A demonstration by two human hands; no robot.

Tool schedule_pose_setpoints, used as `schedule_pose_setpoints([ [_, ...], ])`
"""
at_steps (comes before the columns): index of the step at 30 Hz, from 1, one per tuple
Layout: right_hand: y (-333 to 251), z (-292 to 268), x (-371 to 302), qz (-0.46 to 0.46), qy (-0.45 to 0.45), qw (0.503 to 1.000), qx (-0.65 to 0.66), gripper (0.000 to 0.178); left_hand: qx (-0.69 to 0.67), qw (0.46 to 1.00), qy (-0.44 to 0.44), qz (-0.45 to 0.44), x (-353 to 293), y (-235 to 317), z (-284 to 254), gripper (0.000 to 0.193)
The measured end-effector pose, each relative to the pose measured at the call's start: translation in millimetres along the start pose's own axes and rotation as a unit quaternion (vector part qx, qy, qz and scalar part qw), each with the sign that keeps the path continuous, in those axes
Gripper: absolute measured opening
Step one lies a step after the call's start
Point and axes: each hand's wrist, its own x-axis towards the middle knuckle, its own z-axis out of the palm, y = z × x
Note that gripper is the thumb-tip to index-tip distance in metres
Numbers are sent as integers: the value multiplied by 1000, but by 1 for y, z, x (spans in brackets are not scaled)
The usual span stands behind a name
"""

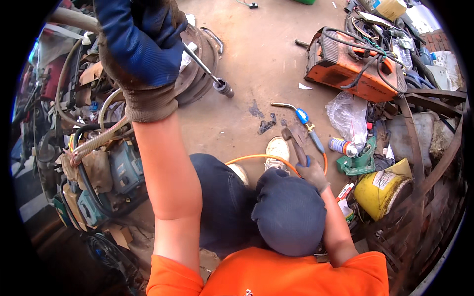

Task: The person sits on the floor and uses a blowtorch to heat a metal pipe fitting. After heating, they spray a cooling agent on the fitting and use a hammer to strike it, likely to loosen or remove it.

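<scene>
My left hand (pixel 148 54), in a blue-coated glove, is raised at the upper left with its fingers wrapped round a metal rod (pixel 200 61). The rod slants down to the right and ends in a dark cylindrical piece (pixel 223 89). A thick grey-brown tube (pixel 74 19) shows on the glove's other side; whether it joins the rod is hidden. Beside my right knee, my gloved right hand (pixel 313 172) grips a hammer (pixel 297 145), its head pointing away from me. Just beyond lies a blue gas torch (pixel 302 117) with a bent metal nozzle and an orange hose (pixel 261 157).
Wheel rims (pixel 200 74) lie under my left hand. An orange welding machine (pixel 350 64) with cables stands at the far right. Nearer are a spray can (pixel 342 147), a plastic bag (pixel 347 116) and a yellow bucket (pixel 382 195). Power-tool cases (pixel 126 165) and hoses crowd the left.
</scene>
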Motion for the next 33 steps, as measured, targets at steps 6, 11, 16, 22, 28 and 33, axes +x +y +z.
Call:
schedule_pose_setpoints([
  [6,42,5,4,84,-46,995,-17,38,34,999,-4,-14,-18,14,-7,48],
  [11,95,18,15,164,-68,977,119,28,87,988,118,49,-22,8,-8,37],
  [16,102,14,20,214,-112,940,241,19,275,953,43,124,-11,4,-28,38],
  [22,143,-12,37,289,-226,900,238,28,-47,997,-55,-29,-9,15,-54,28],
  [28,41,-45,66,54,-137,914,-378,35,153,978,139,1,-42,47,-27,25],
  [33,-63,-18,109,-147,-5,984,-105,34,91,984,138,-59,-45,63,-35,21],
])
